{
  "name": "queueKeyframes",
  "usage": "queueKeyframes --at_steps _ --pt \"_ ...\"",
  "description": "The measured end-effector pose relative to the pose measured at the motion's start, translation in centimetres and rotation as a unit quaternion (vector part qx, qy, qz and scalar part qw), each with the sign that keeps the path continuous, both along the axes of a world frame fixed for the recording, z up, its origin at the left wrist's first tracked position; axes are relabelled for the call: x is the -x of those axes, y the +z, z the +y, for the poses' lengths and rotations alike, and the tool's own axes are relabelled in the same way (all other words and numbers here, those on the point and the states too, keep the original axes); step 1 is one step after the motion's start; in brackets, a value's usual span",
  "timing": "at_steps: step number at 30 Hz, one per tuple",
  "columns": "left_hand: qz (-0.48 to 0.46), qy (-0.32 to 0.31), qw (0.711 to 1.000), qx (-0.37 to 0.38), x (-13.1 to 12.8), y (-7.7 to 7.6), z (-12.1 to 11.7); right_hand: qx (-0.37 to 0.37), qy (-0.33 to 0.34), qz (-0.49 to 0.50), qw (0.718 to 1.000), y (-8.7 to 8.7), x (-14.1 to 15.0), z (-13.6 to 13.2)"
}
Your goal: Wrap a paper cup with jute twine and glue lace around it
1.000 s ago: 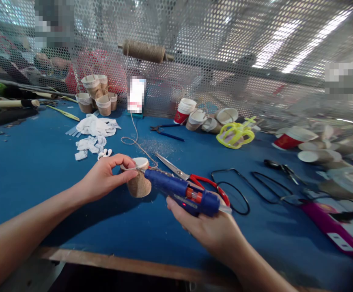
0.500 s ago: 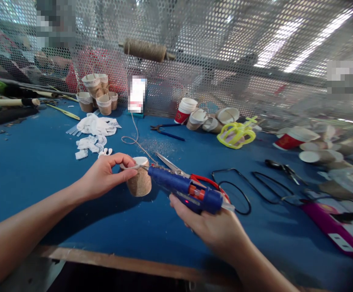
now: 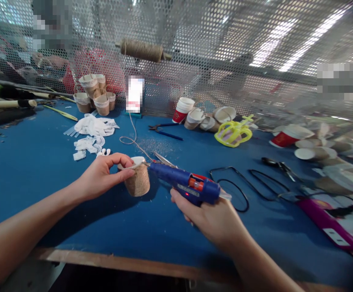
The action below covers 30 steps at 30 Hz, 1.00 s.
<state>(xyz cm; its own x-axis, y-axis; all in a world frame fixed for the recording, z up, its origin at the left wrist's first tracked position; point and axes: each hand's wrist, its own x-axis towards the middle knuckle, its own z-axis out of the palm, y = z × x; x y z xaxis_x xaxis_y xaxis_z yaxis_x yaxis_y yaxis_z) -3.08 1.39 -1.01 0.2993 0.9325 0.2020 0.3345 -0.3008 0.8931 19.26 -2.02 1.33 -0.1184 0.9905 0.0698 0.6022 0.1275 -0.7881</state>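
Left hand: the left hand pinches the pale rim of the cup between thumb and fingers; whether it also grips a loose strip, I cannot tell.
Right hand: the right hand is wrapped around the glue gun.
Cup: upright on the counter, at the left hand's three o'clock, nozzle by its rim.
Burn risk: the left fingertips sit near the nozzle, at its nine o'clock; a slip could scald them.
Tipping risk: a light cup, held only at the rim, could tilt if the nozzle pushes it.
Snag risk: scissors, at the cup's two o'clock, lie partly behind the glue gun and could catch it.
Cup make: coarse tan wrap, smooth white inside, tapered towards the base.
Glue gun make: blue casing, orange inner part, clear stick at the back.
Twine: the twine loops thinly at the cup's twelve o'clock.
Strips: white, limp, crumpled strips at the cup's eleven o'clock.
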Motion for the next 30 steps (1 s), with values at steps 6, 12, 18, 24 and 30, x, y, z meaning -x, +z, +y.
queueKeyframes --at_steps 6,12,18,24,30 --pt "0.0 0.0 1.0 0.004 0.0 0.0 -0.1 -0.01 0.003 -0.005 1.0 -0.3 -0.2 0.6" --pt "0.002 0.0 1.0 0.002 0.1 0.0 0.0 -0.008 0.003 -0.017 1.0 -0.7 -0.4 0.6" --pt "-0.002 0.0 1.0 0.005 0.0 0.1 0.0 0.012 0.011 0.02 1.0 -0.3 -0.1 0.4" --pt "0.004 -0.001 1.0 -0.003 0.1 0.0 0.0 0.064 -0.021 -0.017 0.998 0.6 0.0 0.4" --pt "0.012 -0.005 1.0 -0.01 0.2 -0.1 0.0 0.071 -0.015 0.001 0.997 0.4 0.0 0.4"
